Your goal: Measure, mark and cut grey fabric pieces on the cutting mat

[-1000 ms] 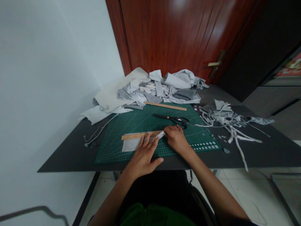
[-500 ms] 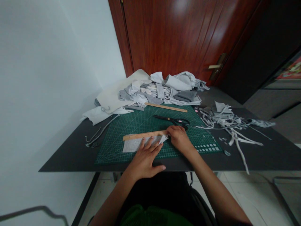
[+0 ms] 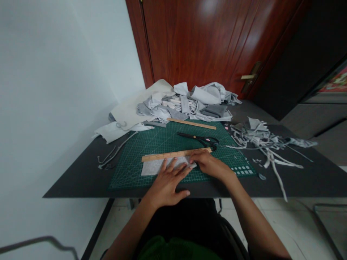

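A light grey piece of fabric (image 3: pixel 151 167) lies on the green cutting mat (image 3: pixel 127 178), with a wooden ruler (image 3: pixel 159 156) along its far edge. My left hand (image 3: pixel 169 184) rests flat on the fabric, fingers spread and fingertips close to the ruler. At the fabric's right end, my right hand (image 3: pixel 207 162) has its fingers curled together on the edge, beside the ruler; its fingertips partly hide the cloth. Beyond the ruler's right end lie black scissors (image 3: pixel 196 137).
A second wooden ruler (image 3: pixel 191 124) lies at the mat's far side. Behind it is a heap of grey and white cloth (image 3: pixel 162 104). Cut strips and scraps (image 3: pixel 255 131) pile up at the right of the dark table (image 3: pixel 298 180). Thin cords (image 3: pixel 116 153) lie at left.
My right hand has moved from the ruler's right end down to the fabric's right edge, uncovering that end of the ruler. The fabric's corner there is shifted nearer me. My left hand has stayed put.
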`<move>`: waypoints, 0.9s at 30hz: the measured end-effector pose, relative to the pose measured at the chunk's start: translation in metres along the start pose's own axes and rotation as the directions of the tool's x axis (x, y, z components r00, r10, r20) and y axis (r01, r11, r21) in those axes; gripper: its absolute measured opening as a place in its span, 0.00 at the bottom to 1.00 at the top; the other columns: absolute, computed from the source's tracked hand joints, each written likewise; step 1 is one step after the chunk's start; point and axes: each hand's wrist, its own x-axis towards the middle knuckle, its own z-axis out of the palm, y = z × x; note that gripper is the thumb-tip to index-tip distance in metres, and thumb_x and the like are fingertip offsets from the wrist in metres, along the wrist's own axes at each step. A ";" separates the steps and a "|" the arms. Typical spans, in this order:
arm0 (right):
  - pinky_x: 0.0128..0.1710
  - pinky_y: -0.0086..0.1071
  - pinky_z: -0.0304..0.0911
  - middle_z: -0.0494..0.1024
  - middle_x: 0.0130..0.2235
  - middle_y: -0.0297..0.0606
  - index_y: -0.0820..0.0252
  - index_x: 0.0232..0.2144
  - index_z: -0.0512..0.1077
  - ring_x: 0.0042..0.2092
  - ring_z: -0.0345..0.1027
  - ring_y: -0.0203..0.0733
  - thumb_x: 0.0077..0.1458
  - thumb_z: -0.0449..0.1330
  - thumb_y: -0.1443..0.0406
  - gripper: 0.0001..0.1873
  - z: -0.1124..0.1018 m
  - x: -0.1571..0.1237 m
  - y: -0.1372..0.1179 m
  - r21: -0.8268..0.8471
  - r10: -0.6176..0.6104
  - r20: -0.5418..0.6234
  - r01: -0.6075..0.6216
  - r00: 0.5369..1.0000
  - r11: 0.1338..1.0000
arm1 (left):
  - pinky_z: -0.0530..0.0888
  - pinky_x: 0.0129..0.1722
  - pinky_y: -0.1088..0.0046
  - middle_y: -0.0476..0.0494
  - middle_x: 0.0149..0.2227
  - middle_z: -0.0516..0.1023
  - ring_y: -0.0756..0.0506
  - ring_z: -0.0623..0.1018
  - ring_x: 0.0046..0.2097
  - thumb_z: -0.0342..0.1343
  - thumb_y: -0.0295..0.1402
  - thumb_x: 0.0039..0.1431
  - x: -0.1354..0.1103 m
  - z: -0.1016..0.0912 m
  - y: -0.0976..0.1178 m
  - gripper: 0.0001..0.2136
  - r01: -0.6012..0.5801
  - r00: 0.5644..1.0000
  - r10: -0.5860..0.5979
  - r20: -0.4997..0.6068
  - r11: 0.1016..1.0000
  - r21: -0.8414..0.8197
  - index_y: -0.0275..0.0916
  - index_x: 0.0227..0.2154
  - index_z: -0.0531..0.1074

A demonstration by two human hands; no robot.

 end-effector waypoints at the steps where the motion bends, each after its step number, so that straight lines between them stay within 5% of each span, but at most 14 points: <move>1: 0.59 0.42 0.60 0.82 0.49 0.42 0.58 0.41 0.81 0.55 0.72 0.46 0.56 0.53 0.82 0.23 -0.001 0.000 -0.001 -0.003 0.005 0.018 -0.005 1.000 1.000 | 0.39 0.72 0.38 0.47 0.74 0.55 0.31 0.45 0.76 0.59 0.53 0.63 0.000 0.001 0.000 0.43 0.002 1.000 -0.002 0.002 1.000 0.002 0.51 0.74 0.46; 4: 0.59 0.42 0.60 0.84 0.47 0.41 0.56 0.39 0.82 0.55 0.73 0.47 0.54 0.54 0.82 0.23 -0.005 -0.002 -0.004 -0.042 0.034 0.051 -0.032 0.998 0.999 | 0.38 0.73 0.40 0.44 0.74 0.56 0.32 0.45 0.76 0.58 0.55 0.62 0.000 0.002 -0.001 0.46 -0.005 1.000 0.005 -0.008 1.000 0.003 0.46 0.75 0.43; 10: 0.54 0.37 0.62 0.85 0.42 0.39 0.55 0.38 0.83 0.48 0.76 0.45 0.57 0.55 0.79 0.21 -0.015 -0.006 -0.016 -0.143 0.079 0.110 -0.063 0.991 0.988 | 0.37 0.73 0.39 0.45 0.72 0.60 0.31 0.47 0.76 0.57 0.59 0.61 0.000 0.001 -0.002 0.40 -0.021 1.000 0.021 -0.005 1.000 -0.007 0.49 0.71 0.57; 16: 0.55 0.43 0.59 0.81 0.53 0.51 0.62 0.57 0.76 0.54 0.72 0.54 0.62 0.51 0.77 0.25 0.000 0.002 0.003 -0.381 0.237 -0.172 -0.286 0.956 0.879 | 0.39 0.72 0.36 0.46 0.73 0.59 0.29 0.47 0.76 0.60 0.59 0.59 0.000 0.000 -0.001 0.39 -0.019 1.000 0.019 -0.008 1.000 -0.013 0.51 0.70 0.60; 27: 0.49 0.43 0.57 0.80 0.51 0.50 0.59 0.56 0.75 0.51 0.69 0.55 0.68 0.51 0.72 0.20 0.013 0.002 0.022 -0.458 0.274 -0.227 -0.350 0.935 0.817 | 0.38 0.71 0.34 0.46 0.73 0.59 0.28 0.48 0.76 0.61 0.58 0.59 0.001 0.002 -0.002 0.39 -0.036 0.999 0.036 -0.029 0.999 -0.007 0.53 0.70 0.59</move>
